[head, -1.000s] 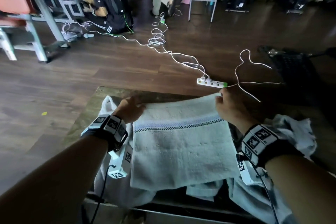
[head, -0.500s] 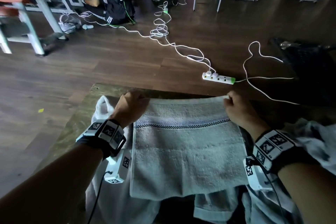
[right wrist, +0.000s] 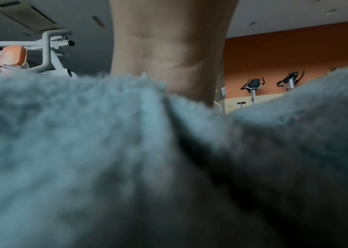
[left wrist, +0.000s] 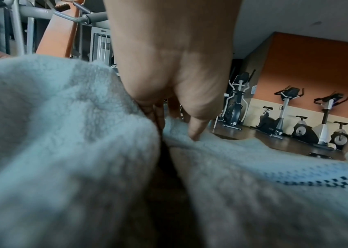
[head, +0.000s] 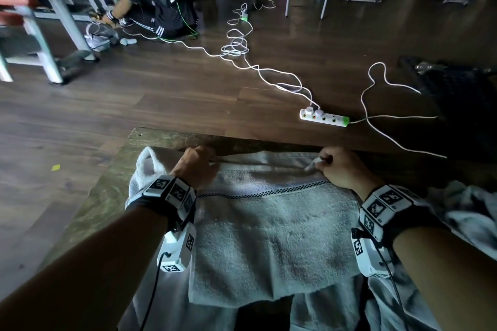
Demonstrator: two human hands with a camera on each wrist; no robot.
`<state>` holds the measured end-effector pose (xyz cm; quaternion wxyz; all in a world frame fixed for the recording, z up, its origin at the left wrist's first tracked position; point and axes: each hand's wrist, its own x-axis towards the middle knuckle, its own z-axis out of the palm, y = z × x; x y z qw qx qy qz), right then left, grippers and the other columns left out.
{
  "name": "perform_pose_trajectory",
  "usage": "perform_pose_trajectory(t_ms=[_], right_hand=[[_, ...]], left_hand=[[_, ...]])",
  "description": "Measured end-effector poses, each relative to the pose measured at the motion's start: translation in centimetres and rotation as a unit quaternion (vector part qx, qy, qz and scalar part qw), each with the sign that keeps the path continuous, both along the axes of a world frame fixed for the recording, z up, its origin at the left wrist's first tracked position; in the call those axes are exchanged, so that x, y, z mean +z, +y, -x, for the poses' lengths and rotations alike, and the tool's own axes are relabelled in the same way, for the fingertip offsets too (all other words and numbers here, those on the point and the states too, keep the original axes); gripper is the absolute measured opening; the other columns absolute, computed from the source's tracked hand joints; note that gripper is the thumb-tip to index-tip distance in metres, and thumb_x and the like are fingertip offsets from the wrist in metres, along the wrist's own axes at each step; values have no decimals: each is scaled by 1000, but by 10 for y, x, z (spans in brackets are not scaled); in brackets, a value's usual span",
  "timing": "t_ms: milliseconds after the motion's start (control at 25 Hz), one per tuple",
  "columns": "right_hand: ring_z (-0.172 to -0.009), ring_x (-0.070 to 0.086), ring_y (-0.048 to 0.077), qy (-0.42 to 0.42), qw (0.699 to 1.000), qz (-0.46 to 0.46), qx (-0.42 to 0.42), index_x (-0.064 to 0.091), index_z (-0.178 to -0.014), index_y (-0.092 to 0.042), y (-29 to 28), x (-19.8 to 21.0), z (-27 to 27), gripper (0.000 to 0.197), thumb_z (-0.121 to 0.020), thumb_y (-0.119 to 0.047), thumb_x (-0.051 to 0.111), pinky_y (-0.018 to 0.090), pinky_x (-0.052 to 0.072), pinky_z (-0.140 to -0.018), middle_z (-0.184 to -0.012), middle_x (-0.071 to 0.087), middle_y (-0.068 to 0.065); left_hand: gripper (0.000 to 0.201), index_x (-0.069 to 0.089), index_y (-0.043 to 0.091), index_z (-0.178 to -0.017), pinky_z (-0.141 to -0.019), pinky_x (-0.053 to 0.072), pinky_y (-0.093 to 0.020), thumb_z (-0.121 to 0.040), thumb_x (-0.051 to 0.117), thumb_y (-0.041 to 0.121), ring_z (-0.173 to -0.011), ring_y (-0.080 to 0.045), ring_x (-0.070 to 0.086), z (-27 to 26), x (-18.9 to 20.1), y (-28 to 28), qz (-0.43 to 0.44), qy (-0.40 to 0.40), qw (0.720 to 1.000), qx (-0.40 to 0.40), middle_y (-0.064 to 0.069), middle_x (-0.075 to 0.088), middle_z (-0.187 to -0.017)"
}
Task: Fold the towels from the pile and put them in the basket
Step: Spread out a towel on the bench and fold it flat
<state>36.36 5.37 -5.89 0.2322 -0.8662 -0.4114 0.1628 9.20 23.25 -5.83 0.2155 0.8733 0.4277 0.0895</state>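
A pale grey towel [head: 269, 236] with a dark checked stripe lies spread on the low table [head: 107, 196]. My left hand [head: 197, 166] pinches its far left corner, and in the left wrist view the thumb and fingers [left wrist: 196, 132] close on the towel's edge [left wrist: 232, 151]. My right hand [head: 341, 166] pinches the far right corner against the table. In the right wrist view the towel [right wrist: 126, 151] hides the fingers. More pale towels lie underneath at the left [head: 145, 169] and bunched at the right [head: 468, 212]. No basket is identifiable.
A white power strip [head: 324, 117] with trailing white cables lies on the dark wood floor beyond the table. A dark object [head: 457, 83] sits at the far right. A person in black crouches at the back left [head: 158, 8] by metal frames. Exercise bikes [left wrist: 296, 124] line an orange wall.
Both hands have brought the towel's far edge down from a raised hold onto the table near its far rim. The towel now lies flatter.
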Motion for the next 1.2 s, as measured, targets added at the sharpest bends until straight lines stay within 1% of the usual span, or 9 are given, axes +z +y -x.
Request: perform_pose_trajectory(t_ms=[200, 360, 560, 680, 800, 920, 1040, 1120, 1200], right_hand=[[-75, 56, 3, 59, 998, -17, -21, 69, -92, -12, 0, 4, 4, 5, -90, -10, 66, 18, 37, -57, -83, 65, -6], [-73, 57, 6, 109, 994, -4, 14, 70, -92, -13, 1, 11, 15, 10, -89, -4, 66, 19, 42, -55, -87, 65, -3], [-75, 60, 18, 131, 987, -89, 2, 70, -87, -14, -16, 36, 27, 17, -86, 2, 64, 27, 43, -60, -92, 70, 6], [-71, 60, 17, 106, 972, -208, 18, 68, -85, -15, -45, 60, 43, 21, -90, 2, 59, 25, 44, -60, -79, 70, -11], [-57, 45, 18, 84, 959, -264, 52, 69, -85, -14, -85, 85, 62, 20, -90, 3, 60, 27, 32, -51, -63, 61, -21], [-59, 43, 14, 84, 943, -313, 80, 68, -84, -17, -129, 104, 85, 23, -89, 4, 61, 25, 30, -53, -68, 61, -8], [-64, 44, 9, 96, 924, -359, 97, 65, -86, -17, -165, 113, 101, 22, -90, 5, 60, 20, 34, -58, -76, 60, -5], [-69, 48, 13, 89, 922, -364, 99, 65, -87, -15, -188, 114, 114, 19, -90, 3, 61, 24, 36, -62, -81, 63, 1], [-67, 50, 6, 80, 934, -330, 110, 66, -87, -11, -205, 106, 128, 15, -89, 4, 62, 19, 37, -61, -79, 64, -4]], left_hand=[[12, 70, 6, -75, -47, 39, -20, -79, 61, 12, -60, -21, 60, -1, 10, -10, 37, -61, 997, 26, -8, 64, -64], [11, 66, 4, -72, -36, 33, -11, -78, 61, 12, -52, -14, 52, -5, 23, -25, 42, -48, 998, -12, -5, 60, -60], [5, 67, 9, -71, -40, 33, -8, -75, 68, 12, -51, -7, 51, 13, 57, -35, 33, -108, 993, -24, 2, 60, -59], [15, 62, 11, -63, -42, 36, -12, -76, 71, 10, -50, -11, 50, 37, 82, -48, -24, -121, 992, -33, -1, 58, -61], [18, 63, 7, -64, -42, 35, -13, -77, 75, 10, -50, -12, 46, 60, 97, -63, -45, -125, 991, -27, -4, 56, -62], [15, 69, 23, -70, -46, 42, -17, -79, 76, 15, -48, -3, 51, 88, 107, -92, -37, -147, 988, -38, 1, 63, -62], [5, 74, 14, -77, -44, 45, -16, -81, 73, 18, -51, -3, 57, 109, 107, -113, -49, -166, 984, -38, -2, 67, -65], [14, 74, 15, -79, -59, 52, -25, -81, 69, 28, -67, -17, 66, 118, 102, -126, -68, -115, 990, -54, -5, 72, -78], [13, 75, 16, -88, -77, 51, -28, -84, 67, 26, -87, -18, 66, 122, 95, -143, -31, 27, 996, -82, -1, 71, -91]])
